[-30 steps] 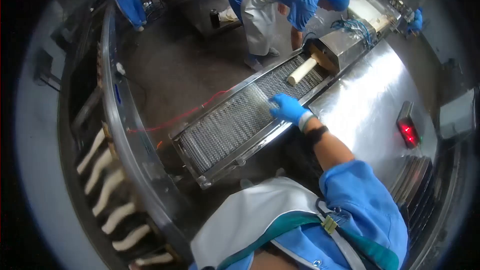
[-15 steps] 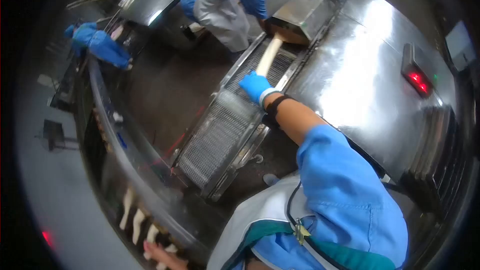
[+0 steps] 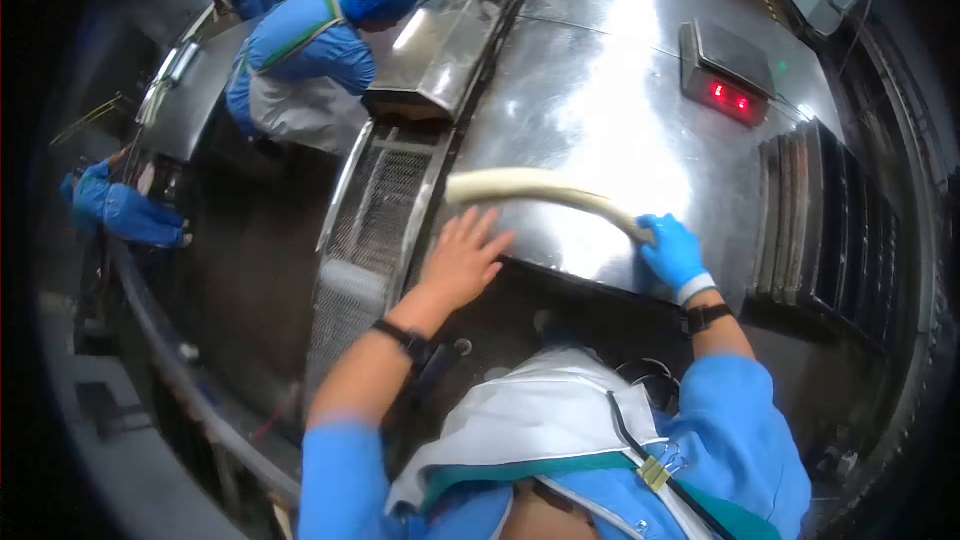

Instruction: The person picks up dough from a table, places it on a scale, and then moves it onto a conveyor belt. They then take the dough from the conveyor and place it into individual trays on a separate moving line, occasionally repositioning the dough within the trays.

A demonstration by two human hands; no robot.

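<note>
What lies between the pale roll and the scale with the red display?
In the head view, just the shiny metal tabletop lies between the pale roll and the scale.

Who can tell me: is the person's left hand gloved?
No, the left hand is bare, its skin showing, while the right hand, at one end of the long pale roll, wears a blue glove.

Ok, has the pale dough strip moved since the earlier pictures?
Yes, rightward: the pale dough strip has left the mesh conveyor and is now over the metal table, its right end in the right hand.
</note>
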